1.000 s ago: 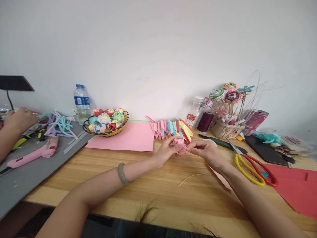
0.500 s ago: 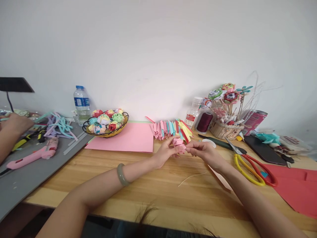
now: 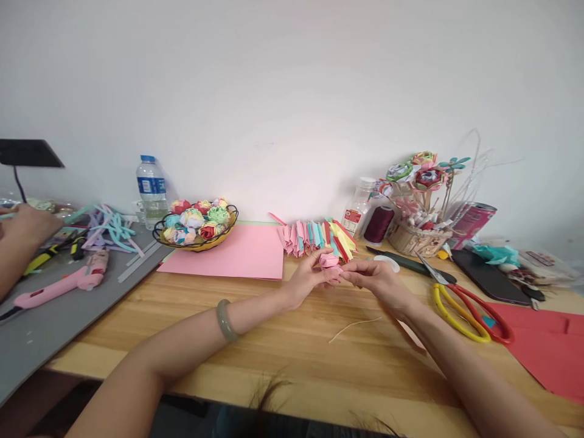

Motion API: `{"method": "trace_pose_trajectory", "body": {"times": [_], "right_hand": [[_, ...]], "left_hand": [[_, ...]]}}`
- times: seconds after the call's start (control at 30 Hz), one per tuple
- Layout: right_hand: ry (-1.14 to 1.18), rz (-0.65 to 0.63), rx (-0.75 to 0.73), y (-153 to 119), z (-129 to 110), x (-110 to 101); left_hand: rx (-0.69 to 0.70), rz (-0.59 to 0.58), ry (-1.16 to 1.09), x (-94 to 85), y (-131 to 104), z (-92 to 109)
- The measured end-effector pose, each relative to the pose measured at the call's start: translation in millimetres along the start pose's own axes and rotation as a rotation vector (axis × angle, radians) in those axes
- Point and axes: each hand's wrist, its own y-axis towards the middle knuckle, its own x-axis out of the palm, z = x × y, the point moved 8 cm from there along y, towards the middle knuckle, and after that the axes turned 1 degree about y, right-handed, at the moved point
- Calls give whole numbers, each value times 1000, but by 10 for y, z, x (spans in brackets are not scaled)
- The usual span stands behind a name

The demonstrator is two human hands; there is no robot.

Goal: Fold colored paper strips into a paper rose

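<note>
A small pink paper flower (image 3: 329,261) is held above the wooden table, at about the middle of the view. My left hand (image 3: 305,281) grips it from the left, thumb and fingers closed round its base. From the right, my right hand (image 3: 378,281) pinches the flower's lower edge between thumb and fingertips. Just behind my hands lies a row of folded paper pieces (image 3: 301,237) in pink, blue, red and yellow. A thin string (image 3: 353,327) rests on the table below. Part of a pale paper piece (image 3: 413,336) shows beneath my right forearm.
On the left are a basket of paper flowers (image 3: 201,244), pink paper sheets (image 3: 255,258), a water bottle (image 3: 152,188), a pink glue gun (image 3: 64,286) and another person's hand (image 3: 34,224). Scissors (image 3: 460,304), a thread spool (image 3: 378,225), a phone (image 3: 490,280) and red paper (image 3: 547,340) lie right.
Both hands stay on the pink flower, with only small finger movements. My right forearm has shifted slightly and covers more of the pale paper. The whole view has moved a little.
</note>
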Motion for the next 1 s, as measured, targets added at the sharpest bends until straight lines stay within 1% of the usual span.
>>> {"method": "trace_pose_trajectory", "body": {"times": [0.2, 0.4, 0.53, 0.7, 0.8, 0.87, 1.0], "right_hand": [[16, -34, -13, 2, 3, -2], [25, 32, 22, -3, -22, -2], [-27, 64, 7, -20, -73, 8], [-144, 8, -54, -28, -163, 35], [-200, -15, -84, -23, -162, 44], [-248, 13, -93, -15, -127, 32], [-384, 164, -145, -14, -87, -13]], "left_hand": [[-10, 5, -5, 2, 10, -16], [32, 26, 7, 1, 30, -10], [36, 42, 26, -1, 25, -16], [9, 69, 10, -20, 20, -44], [13, 84, 25, -47, 25, -51], [26, 93, 53, -64, 30, -46], [52, 97, 80, -71, 36, -29]]}}
